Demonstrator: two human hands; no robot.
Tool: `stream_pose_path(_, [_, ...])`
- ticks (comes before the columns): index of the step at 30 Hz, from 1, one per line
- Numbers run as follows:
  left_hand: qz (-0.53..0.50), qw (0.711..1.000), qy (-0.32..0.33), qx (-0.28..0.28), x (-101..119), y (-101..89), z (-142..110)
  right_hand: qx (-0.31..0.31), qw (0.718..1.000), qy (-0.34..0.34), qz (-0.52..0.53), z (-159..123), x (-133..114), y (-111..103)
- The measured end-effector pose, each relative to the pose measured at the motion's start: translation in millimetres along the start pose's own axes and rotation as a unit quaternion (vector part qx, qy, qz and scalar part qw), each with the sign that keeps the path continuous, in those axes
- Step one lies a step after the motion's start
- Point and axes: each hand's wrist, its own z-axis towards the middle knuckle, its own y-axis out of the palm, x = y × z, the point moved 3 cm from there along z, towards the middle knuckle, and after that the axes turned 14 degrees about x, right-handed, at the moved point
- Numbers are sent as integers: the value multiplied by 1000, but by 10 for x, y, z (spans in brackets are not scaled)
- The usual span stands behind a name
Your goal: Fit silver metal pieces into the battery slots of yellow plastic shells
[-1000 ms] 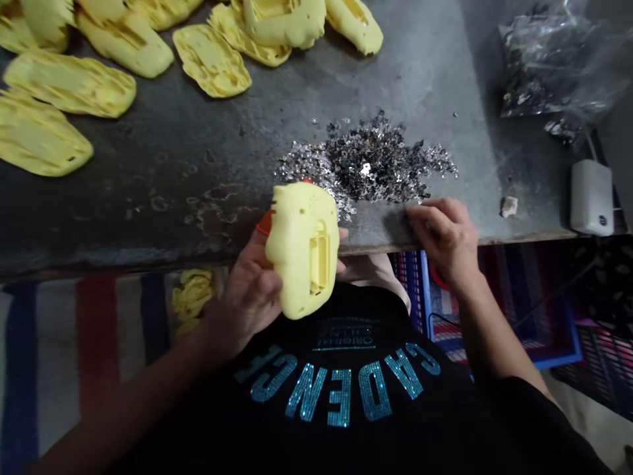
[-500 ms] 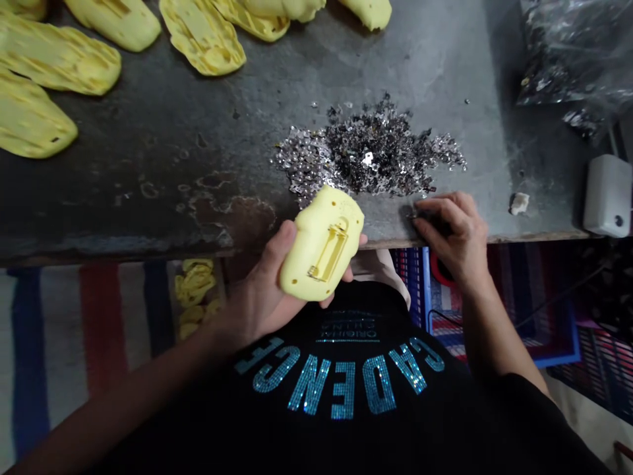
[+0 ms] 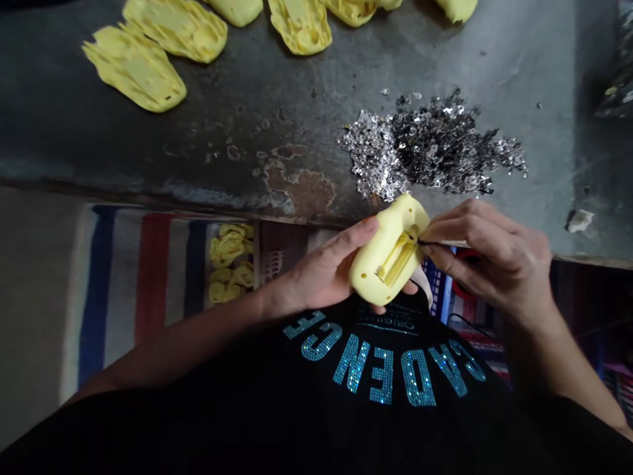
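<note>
A yellow plastic shell (image 3: 372, 265) with a long battery compartment and small screw holes rests in my left hand (image 3: 329, 270). The fingers wrap round it from beneath, and the thumb presses on its upper left edge. My right hand (image 3: 494, 254) is closed in a pinch at the upper right end of the compartment. A small dark metal battery contact (image 3: 422, 242) shows between its thumb and index finger, partly hidden by the fingertips. Just beyond the shell, a pile of small metal contacts (image 3: 440, 145), silver and dark, lies on the grey table (image 3: 222, 178).
Several yellow shell halves (image 3: 143, 72) lie along the far left and back of the table. A whitish lump (image 3: 579, 220) sits near the right front edge. Below the table are a box of yellow parts (image 3: 231, 254) and a blue basket (image 3: 440, 284). A plastic bag (image 3: 618, 72) stands far right.
My right hand has come from the tabletop beside the pile to the shell's battery compartment. The shell is tilted more, and the view has shifted left.
</note>
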Motion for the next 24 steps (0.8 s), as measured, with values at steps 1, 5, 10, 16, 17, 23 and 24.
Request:
stream_pose_path(1, [0,1000,4,-2,3,5,-6,-10,1000,-7,-12,22,-11,10])
stream_pose_path(5, [22,999,23,-3,11,13,-22,-34,997,-45,-44,79,-56,28])
stream_pose_path(10, [53,998,35,2,4,14,-27,-68,989,-95,-91,127,-122,25])
stream_pose_path(16, [19,999,28,-5,-41,-8,-6,-86,983,-112,-115,122,-127,35])
stream_pose_path(17, [11,1000,26,-2,-48,-10,-2,-83,985,-108,-110,118,-122,37])
stream_pose_path(23, [6,1000,18,14,-74,-9,6,-70,992,-60,-84,71,-118,41])
stream_pose_path(24, [9,1000,16,14,-76,-11,8,-58,994,-50,-78,56,-123,37])
